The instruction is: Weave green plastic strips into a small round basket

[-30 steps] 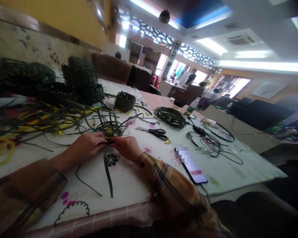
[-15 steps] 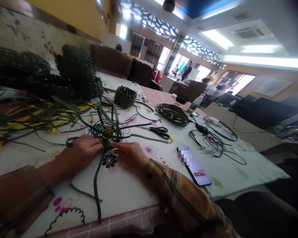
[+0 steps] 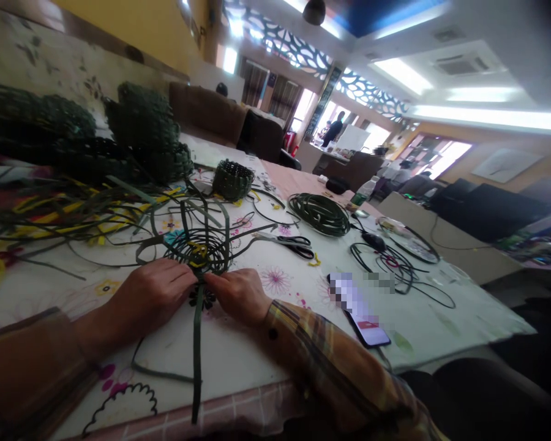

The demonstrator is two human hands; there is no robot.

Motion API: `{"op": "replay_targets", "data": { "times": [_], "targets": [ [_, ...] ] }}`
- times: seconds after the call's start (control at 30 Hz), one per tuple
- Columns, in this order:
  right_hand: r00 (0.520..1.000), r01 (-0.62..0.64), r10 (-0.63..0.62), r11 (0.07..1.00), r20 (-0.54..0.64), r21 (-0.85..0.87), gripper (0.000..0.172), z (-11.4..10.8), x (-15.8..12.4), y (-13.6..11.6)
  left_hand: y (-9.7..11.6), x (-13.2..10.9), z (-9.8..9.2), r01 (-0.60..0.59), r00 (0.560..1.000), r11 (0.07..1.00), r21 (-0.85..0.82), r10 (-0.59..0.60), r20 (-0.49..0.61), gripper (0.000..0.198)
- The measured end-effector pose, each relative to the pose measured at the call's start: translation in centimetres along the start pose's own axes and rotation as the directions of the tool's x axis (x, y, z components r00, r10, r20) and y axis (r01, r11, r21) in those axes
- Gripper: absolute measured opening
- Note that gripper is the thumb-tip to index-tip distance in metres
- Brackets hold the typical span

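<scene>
In front of me on the table lies a round, partly woven basket base point(image 3: 204, 248) of dark green strips, with a yellow tie at its middle and long strips sticking out around it. My left hand point(image 3: 165, 285) has its fingers closed on the near left edge of the weave. From the right, my right hand point(image 3: 239, 294) pinches the same near edge, its fingertips almost touching the left ones. One flat green strip point(image 3: 197, 361) hangs from between them towards the table's front edge. Exactly which strip each fingertip grips is hidden.
Scissors point(image 3: 296, 246) lie right of the weave, before a coil of green strip point(image 3: 319, 214). A small woven basket point(image 3: 232, 179) stands behind; larger ones point(image 3: 142, 122) are piled back left beside loose green and yellow strips point(image 3: 87, 214). A phone point(image 3: 360, 312) lies at right.
The basket base has turned a little and its outer strips have swung to new positions. The hanging strip has shifted right. Both hands stay at the near edge, slightly lower.
</scene>
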State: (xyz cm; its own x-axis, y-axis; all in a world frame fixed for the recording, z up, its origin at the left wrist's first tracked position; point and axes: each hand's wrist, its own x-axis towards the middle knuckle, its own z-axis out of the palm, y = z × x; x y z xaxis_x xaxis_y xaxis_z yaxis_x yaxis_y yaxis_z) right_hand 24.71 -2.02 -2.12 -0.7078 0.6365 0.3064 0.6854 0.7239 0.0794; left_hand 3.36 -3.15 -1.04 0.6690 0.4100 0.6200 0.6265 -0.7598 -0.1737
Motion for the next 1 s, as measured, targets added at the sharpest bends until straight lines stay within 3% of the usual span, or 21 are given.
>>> {"op": "replay_targets", "data": {
  "times": [0.27, 0.43, 0.6, 0.7, 0.83, 1.0],
  "targets": [
    [0.999, 0.016, -0.017, 1.0, 0.049, 0.01, 0.016, 0.0, 0.0, -0.2, 0.1, -0.4, 0.5, 0.006, 1.0, 1.0, -0.023, -0.006, 0.004, 0.024],
    [0.996, 0.086, -0.086, 0.996, -0.001, 0.0, 0.02, 0.4, -0.2, -0.2, 0.3, -0.6, 0.5, -0.003, 1.0, 1.0, -0.015, 0.003, -0.001, 0.027],
    [0.985, 0.167, -0.167, 0.986, -0.048, -0.01, 0.018, 0.8, -0.4, -0.1, 0.5, -1.4, 0.2, 0.119, 0.992, 0.98, -0.157, -0.111, 0.054, 0.02],
    [0.977, 0.197, -0.198, 0.98, -0.074, -0.016, 0.027, 0.8, -0.5, 0.0, 0.4, -2.0, 0.1, 0.199, 0.979, 0.954, -0.224, -0.182, 0.093, 0.018],
    [0.973, 0.204, -0.207, 0.978, -0.102, -0.043, 0.028, 0.9, -0.7, 0.0, 0.2, -2.4, 0.3, 0.234, 0.969, 0.954, -0.188, -0.215, 0.118, 0.018],
    [0.968, 0.236, -0.236, 0.972, -0.081, -0.009, 0.024, 0.6, -0.8, -0.2, 0.1, -2.3, 0.6, 0.185, 0.976, 0.976, -0.118, -0.169, 0.135, 0.019]
  ]
}}
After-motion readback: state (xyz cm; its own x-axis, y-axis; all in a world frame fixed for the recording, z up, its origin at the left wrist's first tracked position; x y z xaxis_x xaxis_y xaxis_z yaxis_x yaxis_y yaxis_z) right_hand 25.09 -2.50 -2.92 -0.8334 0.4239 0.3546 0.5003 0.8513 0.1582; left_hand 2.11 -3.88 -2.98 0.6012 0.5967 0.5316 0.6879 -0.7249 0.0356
